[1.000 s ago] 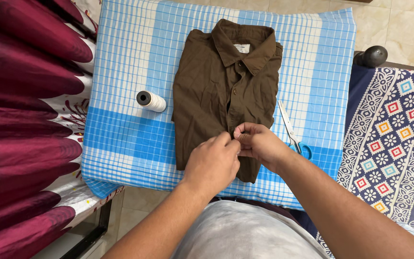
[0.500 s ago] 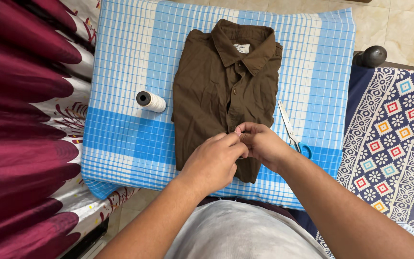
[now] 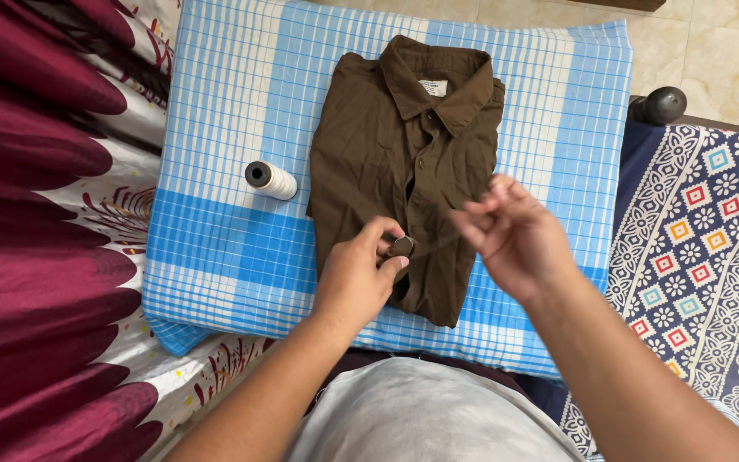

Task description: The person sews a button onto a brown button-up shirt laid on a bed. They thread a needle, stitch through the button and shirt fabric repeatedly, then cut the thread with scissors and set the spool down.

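Observation:
A folded brown shirt [image 3: 404,162] lies collar-up on a blue and white checked cloth [image 3: 233,103]. My left hand [image 3: 357,278] rests on the shirt's lower front and pinches a small dark button [image 3: 402,246] against the placket. My right hand [image 3: 515,235] is raised to the right of the shirt with fingertips pinched together; a thin thread seems to run from it toward the button. Whether it holds a needle is too small to tell. A white thread spool [image 3: 270,180] lies on the cloth left of the shirt.
Maroon curtain folds [image 3: 36,214] hang along the left. A patterned blue bedsheet [image 3: 703,248] lies to the right, with a dark round bedpost knob [image 3: 662,104] at its top. Tiled floor [image 3: 712,43] shows beyond the cloth.
My right hand has pulled away from the button, up and to the right, drawing thread out. My left hand stays on the button. Scissors seen earlier by the shirt are now hidden behind my right hand.

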Demonstrator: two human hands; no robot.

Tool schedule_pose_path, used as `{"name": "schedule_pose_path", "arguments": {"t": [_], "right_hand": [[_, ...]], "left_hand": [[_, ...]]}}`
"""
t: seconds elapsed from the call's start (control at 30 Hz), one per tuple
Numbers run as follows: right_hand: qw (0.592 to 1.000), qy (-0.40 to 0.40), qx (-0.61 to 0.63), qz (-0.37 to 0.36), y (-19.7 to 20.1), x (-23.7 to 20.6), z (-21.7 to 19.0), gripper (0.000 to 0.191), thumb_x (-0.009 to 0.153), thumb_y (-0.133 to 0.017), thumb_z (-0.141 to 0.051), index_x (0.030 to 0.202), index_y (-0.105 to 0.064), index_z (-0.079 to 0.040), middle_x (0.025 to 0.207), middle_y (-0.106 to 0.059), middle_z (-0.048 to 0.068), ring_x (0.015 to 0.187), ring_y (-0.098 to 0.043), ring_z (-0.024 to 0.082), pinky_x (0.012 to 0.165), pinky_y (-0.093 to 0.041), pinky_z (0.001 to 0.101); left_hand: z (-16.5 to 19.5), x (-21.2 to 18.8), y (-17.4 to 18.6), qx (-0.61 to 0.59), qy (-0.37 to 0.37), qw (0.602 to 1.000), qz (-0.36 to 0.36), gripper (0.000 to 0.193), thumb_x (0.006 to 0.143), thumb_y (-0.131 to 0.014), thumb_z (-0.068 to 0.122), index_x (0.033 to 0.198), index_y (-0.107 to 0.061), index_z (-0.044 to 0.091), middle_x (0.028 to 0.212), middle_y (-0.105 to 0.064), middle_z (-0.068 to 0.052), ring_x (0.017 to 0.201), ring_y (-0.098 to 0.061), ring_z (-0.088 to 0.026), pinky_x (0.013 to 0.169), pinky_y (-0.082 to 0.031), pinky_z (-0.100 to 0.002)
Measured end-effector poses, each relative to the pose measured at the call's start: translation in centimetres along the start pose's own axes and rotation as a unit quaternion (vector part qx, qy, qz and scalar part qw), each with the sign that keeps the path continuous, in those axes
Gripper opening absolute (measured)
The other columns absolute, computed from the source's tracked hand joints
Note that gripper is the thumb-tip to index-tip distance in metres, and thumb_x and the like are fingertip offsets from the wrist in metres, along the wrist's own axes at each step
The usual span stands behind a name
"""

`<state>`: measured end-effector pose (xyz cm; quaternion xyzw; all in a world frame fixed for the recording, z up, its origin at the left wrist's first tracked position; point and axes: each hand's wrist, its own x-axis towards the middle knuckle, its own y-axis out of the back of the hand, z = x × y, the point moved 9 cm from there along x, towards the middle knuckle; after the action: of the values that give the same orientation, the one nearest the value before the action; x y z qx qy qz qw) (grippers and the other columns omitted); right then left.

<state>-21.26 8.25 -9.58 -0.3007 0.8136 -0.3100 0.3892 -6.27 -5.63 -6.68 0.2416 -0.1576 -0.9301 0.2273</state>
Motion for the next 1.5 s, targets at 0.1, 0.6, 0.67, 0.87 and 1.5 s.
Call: {"name": "schedule_pose_path", "arguments": {"t": [0.1, 0.6, 0.67, 0.87, 1.5], "right_hand": [[0.993, -0.077, -0.046, -0.074, -1.2, -0.7, -0.8, 0.003, 0.11, -0.059, -0.006, 0.114, -0.06, -0.006, 0.089, -0.066, 0.005, 0.077, -0.058, 0.012, 0.062, -0.044, 0.0228], [0.908, -0.102, -0.402, 0.057, -3.0, -1.4, 4.7, 0.016, 0.092, -0.071, -0.021, 0.102, -0.075, -0.008, 0.093, -0.075, -0.002, 0.086, -0.068, 0.008, 0.075, -0.052, 0.0257], [0.906, -0.1, -0.407, 0.053, -3.0, -1.2, 4.3, 0.016, 0.092, -0.071, -0.02, 0.103, -0.076, -0.008, 0.092, -0.075, -0.001, 0.086, -0.068, 0.008, 0.075, -0.052, 0.0256], [0.901, -0.095, -0.422, 0.022, -3.7, -0.8, 4.2, 0.017, 0.092, -0.071, -0.018, 0.102, -0.077, -0.006, 0.092, -0.076, 0.001, 0.087, -0.068, 0.009, 0.077, -0.053, 0.0262], [0.943, 0.095, -0.318, 0.019, -8.3, -0.4, -2.7, 0.003, 0.096, -0.07, -0.012, 0.096, -0.068, -0.01, 0.122, -0.072, 0.002, 0.119, -0.063, 0.014, 0.106, -0.049, 0.0314]], "left_hand": [[-0.4, 0.3, 0.6, -0.04, 0.01, 0.999, 0.005, 0.023, 0.083, -0.08, 0.011, 0.104, -0.07, 0.01, 0.077, -0.074, -0.007, 0.065, -0.072, -0.015, 0.06, -0.056, -0.031], [-1.4, -0.1, 0.3, -0.202, 0.006, 0.978, 0.057, 0.015, 0.085, -0.082, 0.008, 0.095, -0.072, 0.002, 0.082, -0.077, -0.005, 0.074, -0.07, -0.008, 0.063, -0.053, -0.024], [-1.2, -0.1, 0.1, -0.211, -0.015, 0.976, 0.046, 0.012, 0.087, -0.079, 0.007, 0.096, -0.073, 0.002, 0.084, -0.078, -0.004, 0.078, -0.071, -0.007, 0.068, -0.055, -0.022], [-1.8, -0.2, -0.6, -0.229, 0.011, 0.973, 0.024, 0.01, 0.091, -0.073, 0.007, 0.099, -0.076, 0.003, 0.086, -0.078, -0.002, 0.076, -0.071, -0.006, 0.069, -0.057, -0.022], [1.4, -1.1, 0.0, -0.078, -0.055, 0.995, 0.038, 0.015, 0.089, -0.074, 0.016, 0.097, -0.078, 0.004, 0.091, -0.078, -0.007, 0.078, -0.076, -0.015, 0.07, -0.059, -0.028]]}}
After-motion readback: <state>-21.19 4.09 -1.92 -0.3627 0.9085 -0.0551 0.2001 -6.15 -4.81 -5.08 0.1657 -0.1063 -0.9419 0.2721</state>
